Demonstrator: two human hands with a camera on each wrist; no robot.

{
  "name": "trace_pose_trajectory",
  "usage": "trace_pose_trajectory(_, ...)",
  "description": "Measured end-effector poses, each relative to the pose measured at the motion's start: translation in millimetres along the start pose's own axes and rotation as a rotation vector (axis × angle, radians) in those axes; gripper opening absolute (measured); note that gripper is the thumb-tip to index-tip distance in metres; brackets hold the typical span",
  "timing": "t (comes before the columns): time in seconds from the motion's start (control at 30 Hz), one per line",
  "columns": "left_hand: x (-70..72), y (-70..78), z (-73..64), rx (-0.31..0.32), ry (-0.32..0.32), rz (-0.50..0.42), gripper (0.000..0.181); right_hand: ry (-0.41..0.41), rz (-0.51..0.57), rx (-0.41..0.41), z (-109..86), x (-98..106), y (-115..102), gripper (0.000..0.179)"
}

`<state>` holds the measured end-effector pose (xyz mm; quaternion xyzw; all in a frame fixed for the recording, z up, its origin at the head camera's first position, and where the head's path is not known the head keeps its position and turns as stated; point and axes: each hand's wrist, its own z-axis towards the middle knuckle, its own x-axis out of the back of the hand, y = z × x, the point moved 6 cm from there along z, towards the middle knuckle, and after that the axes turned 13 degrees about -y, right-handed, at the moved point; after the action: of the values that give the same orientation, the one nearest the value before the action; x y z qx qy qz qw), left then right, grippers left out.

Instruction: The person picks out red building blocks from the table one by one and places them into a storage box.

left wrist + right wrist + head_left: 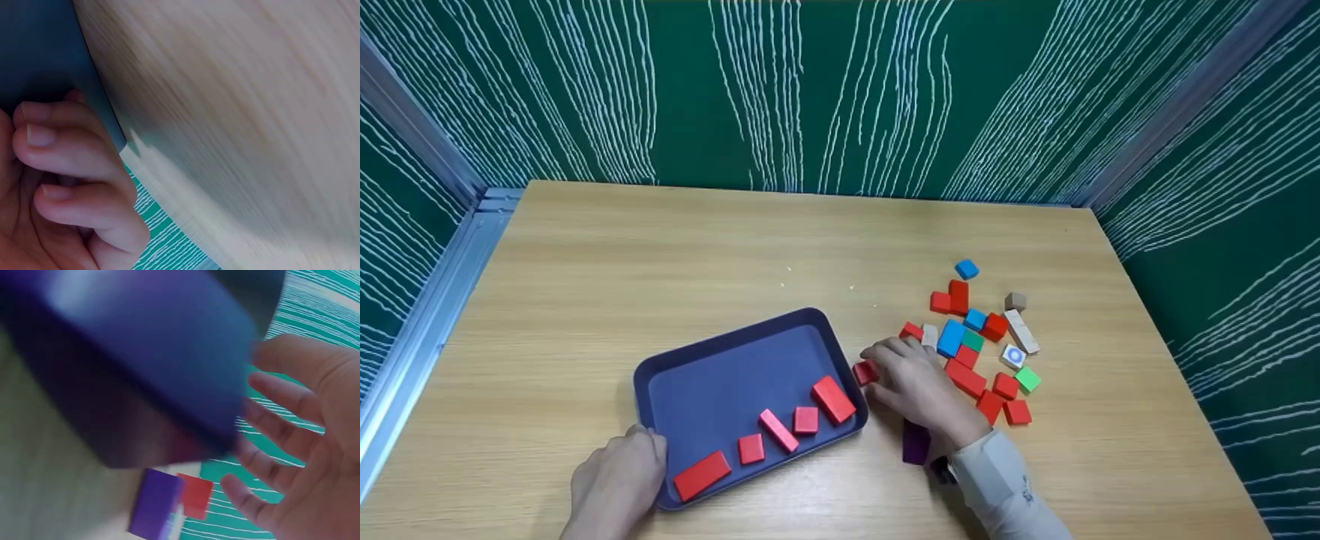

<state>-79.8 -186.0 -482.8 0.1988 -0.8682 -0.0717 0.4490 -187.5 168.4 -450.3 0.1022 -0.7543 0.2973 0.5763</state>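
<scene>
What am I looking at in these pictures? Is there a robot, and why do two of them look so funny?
No robot here, just a person's left hand and right hand. The wide picture comes from a camera on the person's head, looking down. The funny ones come from a camera on each wrist, so things look very close, tilted and partly blurry. On the wooden table is a dark tray with five red blocks inside. Loose colored blocks lie to its right. The left hand grips the tray's edge. The right hand seems to pinch a small red block beside the tray.
</scene>
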Motion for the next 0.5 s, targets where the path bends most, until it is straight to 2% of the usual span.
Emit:
trace_pose_trajectory(0.13,-0.7,0.1,0.9,-0.001,-0.005,0.002,0.039,-0.034,-0.036,-0.033,4.0,-8.4,4.1,0.043)
trace_pose_trajectory(0.37,-0.9,-0.7,1.7,0.006,-0.01,0.003,0.039,0.005,-0.08,-0.019,7.8,-10.6,5.7,0.035)
trace_pose_trajectory(0.5,-0.7,-1.1,1.8,0.004,-0.014,0.001,0.039,0.006,-0.071,-0.044,8.0,-6.9,7.1,0.034)
